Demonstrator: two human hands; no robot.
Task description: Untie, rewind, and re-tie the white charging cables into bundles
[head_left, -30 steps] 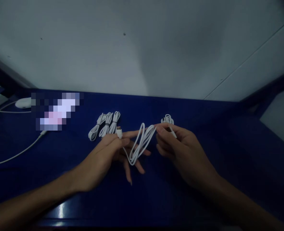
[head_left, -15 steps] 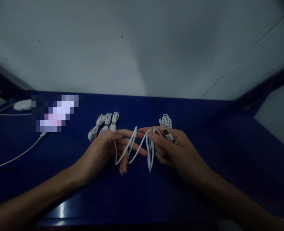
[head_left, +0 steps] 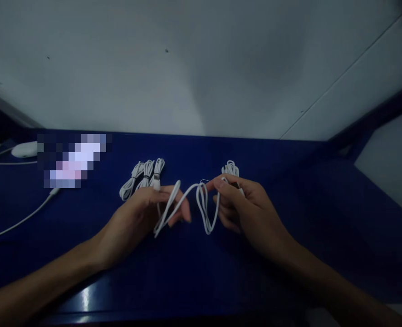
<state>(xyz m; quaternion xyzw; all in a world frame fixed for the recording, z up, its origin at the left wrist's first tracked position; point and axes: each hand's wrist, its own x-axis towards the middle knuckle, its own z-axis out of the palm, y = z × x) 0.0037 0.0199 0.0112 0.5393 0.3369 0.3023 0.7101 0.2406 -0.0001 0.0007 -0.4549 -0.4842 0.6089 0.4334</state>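
A white USB cable (head_left: 206,213) hangs in loose loops between my two hands, above the blue table. My left hand (head_left: 153,204) pinches one end near the thumb, where a white plug (head_left: 157,182) sticks up. Loops of the cable lie over its curled fingers. My right hand (head_left: 240,200) grips the other part of the cable between thumb and forefinger. The plug at that end is mostly hidden by this hand. Behind my left hand lie several tied white cable bundles (head_left: 147,171). Another coiled bundle (head_left: 231,167) lies behind my right hand, partly covered by it.
On the left of the blue table (head_left: 201,281) is a device with a blurred, lit screen (head_left: 78,161), with a white cable (head_left: 27,225) running from it. A white oblong object (head_left: 24,149) sits beside it. A pale wall (head_left: 187,68) rises behind the table.
My left hand's fingers have curled in and drawn away from my right hand, widening the gap. The cable loops between the hands have shifted and spread. The view has turned slightly.
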